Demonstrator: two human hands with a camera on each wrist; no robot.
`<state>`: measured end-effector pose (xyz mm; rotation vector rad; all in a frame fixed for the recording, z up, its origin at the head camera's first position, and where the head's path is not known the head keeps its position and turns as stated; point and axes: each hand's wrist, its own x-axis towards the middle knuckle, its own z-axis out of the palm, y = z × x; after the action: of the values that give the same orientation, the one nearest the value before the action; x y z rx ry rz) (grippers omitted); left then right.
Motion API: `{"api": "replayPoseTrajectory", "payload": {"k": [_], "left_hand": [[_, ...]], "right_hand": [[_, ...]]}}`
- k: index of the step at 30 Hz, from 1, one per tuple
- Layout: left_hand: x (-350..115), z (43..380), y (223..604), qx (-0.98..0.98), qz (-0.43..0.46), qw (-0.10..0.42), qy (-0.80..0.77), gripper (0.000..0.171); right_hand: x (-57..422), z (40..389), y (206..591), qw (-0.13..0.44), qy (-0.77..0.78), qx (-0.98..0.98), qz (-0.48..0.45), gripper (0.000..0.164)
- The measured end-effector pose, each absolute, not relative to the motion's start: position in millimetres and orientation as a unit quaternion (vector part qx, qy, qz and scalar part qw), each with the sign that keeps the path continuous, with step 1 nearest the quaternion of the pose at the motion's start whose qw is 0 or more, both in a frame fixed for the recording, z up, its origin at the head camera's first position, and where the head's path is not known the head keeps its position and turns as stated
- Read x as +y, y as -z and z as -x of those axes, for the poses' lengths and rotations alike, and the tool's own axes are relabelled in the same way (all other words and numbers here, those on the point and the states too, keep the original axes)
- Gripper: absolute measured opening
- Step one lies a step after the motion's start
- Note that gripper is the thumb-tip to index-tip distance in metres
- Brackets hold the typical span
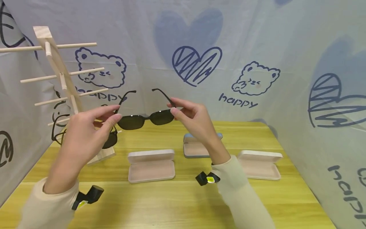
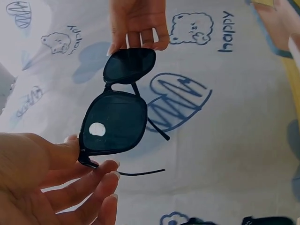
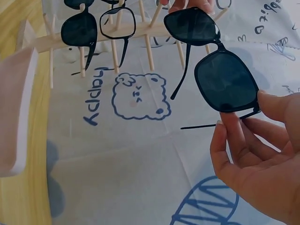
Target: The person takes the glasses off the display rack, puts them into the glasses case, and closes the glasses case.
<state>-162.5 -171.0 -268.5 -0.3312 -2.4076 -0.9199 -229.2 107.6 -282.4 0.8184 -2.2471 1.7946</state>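
Observation:
Held up above the table is a pair of black sunglasses (image 1: 131, 122) with dark lenses and both temples unfolded, pointing away. My left hand (image 1: 85, 136) pinches them at the left hinge between thumb and fingers. On the other side my right hand (image 1: 194, 121) pinches the right hinge the same way. In the left wrist view the sunglasses (image 2: 115, 122) show a bright reflection on one lens. The right wrist view shows the right thumb and fingers at the corner of the sunglasses (image 3: 227, 82). Behind my left hand stands a wooden display rack (image 1: 58, 63) with several pegs.
Other sunglasses (image 1: 110, 140) and clear-lens glasses (image 1: 53, 135) hang low on the rack. Open on the table (image 1: 171, 206) lie a white glasses case (image 1: 151, 171), a blue one (image 1: 195, 151) behind it, and another white case (image 1: 261, 168) at right. A printed curtain (image 1: 148, 38) encloses the table.

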Motion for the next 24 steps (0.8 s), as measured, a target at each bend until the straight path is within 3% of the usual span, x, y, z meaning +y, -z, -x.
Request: {"api": "replayPoseTrajectory", "payload": {"k": [24], "left_hand": [[-138.2, 184.1, 323.8, -0.907, 0.139, 0.165, 0.362, 0.04]], "right_hand": [[144.1, 222.4, 341.5, 0.053, -0.585, -0.782, -0.209, 0.042]]}}
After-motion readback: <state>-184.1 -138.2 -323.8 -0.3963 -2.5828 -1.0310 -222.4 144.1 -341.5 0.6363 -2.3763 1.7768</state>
